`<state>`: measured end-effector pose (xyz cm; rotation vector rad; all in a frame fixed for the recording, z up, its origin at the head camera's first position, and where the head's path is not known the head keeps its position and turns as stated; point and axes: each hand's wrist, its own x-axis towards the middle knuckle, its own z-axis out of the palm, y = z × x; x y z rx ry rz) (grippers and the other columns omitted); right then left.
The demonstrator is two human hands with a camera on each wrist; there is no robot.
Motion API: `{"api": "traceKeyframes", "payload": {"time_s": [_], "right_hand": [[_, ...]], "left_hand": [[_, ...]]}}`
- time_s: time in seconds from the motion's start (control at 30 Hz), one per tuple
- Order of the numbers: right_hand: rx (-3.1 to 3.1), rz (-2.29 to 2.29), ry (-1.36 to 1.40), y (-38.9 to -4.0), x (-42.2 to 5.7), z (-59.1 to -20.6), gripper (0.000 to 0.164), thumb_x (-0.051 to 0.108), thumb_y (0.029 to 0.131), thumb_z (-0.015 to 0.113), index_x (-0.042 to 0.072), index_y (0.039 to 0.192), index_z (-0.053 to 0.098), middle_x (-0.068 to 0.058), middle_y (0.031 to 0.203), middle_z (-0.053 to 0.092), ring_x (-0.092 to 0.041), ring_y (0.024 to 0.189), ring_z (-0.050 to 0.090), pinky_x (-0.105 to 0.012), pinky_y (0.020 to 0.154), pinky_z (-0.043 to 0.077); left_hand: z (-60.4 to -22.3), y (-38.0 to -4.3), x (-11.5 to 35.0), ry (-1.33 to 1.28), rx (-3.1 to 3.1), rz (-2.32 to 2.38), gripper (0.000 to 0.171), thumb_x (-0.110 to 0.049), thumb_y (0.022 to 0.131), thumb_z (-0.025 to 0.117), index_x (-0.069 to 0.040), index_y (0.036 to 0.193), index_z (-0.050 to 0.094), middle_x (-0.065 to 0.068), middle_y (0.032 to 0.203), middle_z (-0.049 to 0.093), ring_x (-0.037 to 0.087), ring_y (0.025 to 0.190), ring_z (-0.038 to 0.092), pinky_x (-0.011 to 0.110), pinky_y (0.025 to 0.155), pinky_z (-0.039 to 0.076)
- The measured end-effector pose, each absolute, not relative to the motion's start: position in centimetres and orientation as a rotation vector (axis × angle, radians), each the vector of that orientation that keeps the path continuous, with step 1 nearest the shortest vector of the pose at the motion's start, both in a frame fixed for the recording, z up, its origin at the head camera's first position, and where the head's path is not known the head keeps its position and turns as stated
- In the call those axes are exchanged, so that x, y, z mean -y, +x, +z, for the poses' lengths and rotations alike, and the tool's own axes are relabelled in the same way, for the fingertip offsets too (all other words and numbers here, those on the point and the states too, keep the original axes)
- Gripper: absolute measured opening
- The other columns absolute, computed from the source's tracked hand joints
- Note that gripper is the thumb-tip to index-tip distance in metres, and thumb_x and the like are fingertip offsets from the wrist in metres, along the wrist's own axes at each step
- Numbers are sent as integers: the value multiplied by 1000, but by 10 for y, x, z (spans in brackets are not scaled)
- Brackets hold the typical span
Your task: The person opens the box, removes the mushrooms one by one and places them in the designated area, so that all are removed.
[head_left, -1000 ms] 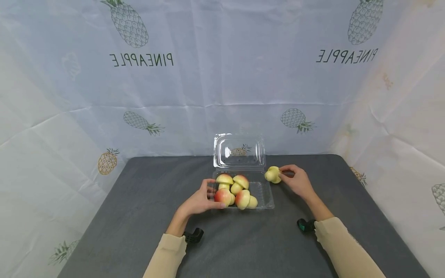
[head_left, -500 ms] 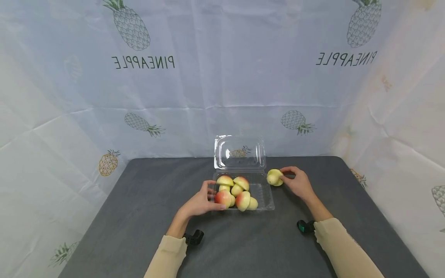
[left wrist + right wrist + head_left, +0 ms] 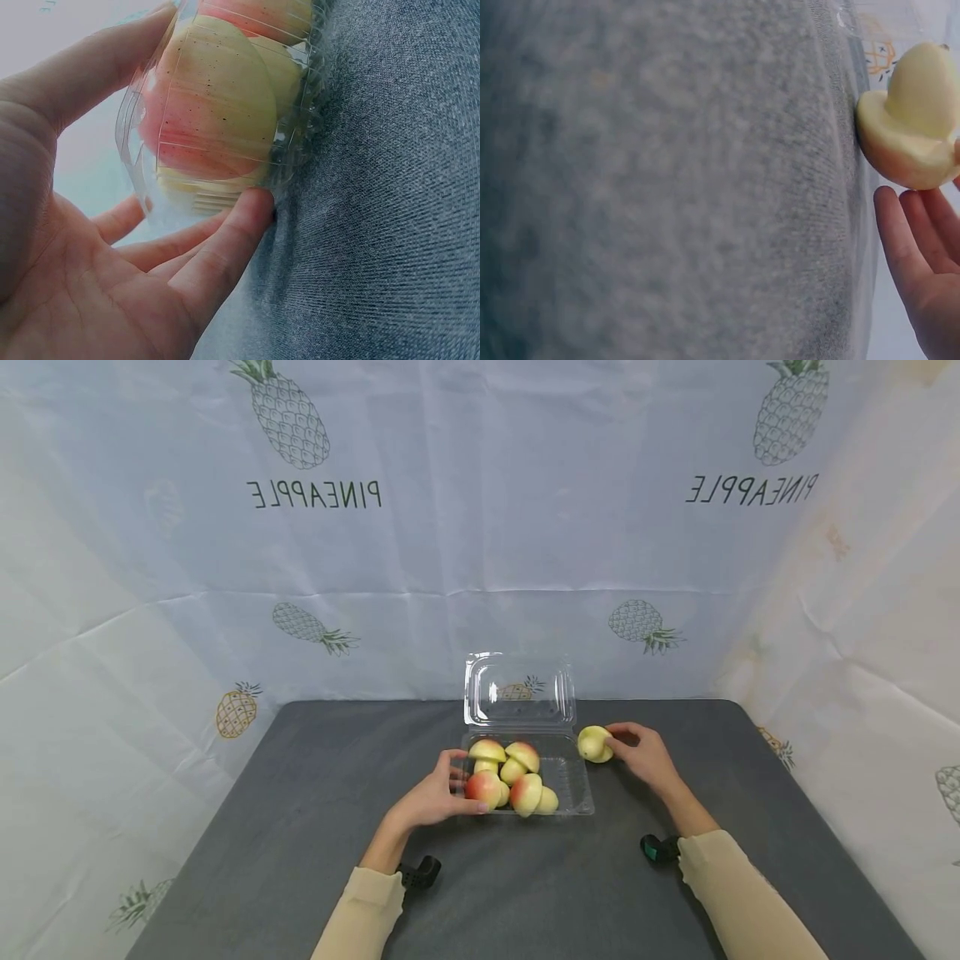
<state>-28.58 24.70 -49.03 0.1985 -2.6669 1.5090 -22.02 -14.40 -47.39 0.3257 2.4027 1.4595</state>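
A clear plastic clamshell container (image 3: 572,785) stands with its lid (image 3: 517,689) raised at the back. Several toy mushrooms (image 3: 527,795), with red-and-yellow caps and pale yellow stems, lie in its left and middle part. My left hand (image 3: 430,795) grips the container's left end, thumb at the front corner and fingers along the side; the left wrist view shows a mushroom (image 3: 210,97) through the plastic. Just right of the container, my right hand (image 3: 643,756) pinches another toy mushroom (image 3: 595,744). In the right wrist view this mushroom's stem (image 3: 922,90) points up and its cap is underneath.
The grey tabletop (image 3: 480,893) extends around the container and ends at a hanging cloth (image 3: 480,552) printed with pineapples. The container's right part (image 3: 558,768) shows bare plastic. Black wrist cameras (image 3: 422,872) hang below both wrists.
The mushroom in my right hand has turned, its stem swinging from pointing left toward the viewer, and shifted slightly right. My left hand keeps its grip on the container.
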Motion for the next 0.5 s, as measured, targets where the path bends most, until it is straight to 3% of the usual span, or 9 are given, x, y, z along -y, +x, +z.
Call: {"api": "traceKeyframes", "payload": {"time_s": [0.23, 0.5], "right_hand": [[2667, 1518, 188, -285, -249, -489, 32, 14, 103, 63, -5, 128, 64, -25, 125, 63, -39, 110, 63, -43, 82, 58], [2667, 1477, 225, -279, -250, -487, 33, 21, 100, 68, -2, 125, 67, -23, 124, 65, -40, 115, 60, -54, 91, 53]], "left_hand": [[-474, -221, 144, 315, -2409, 1451, 96, -32, 82, 87, -9, 152, 25, 20, 136, 52, 36, 125, 55, 53, 96, 50], [-474, -222, 144, 315, -2415, 1455, 96, -33, 81, 87, -10, 152, 25, 19, 134, 53, 34, 123, 56, 51, 95, 50]]}}
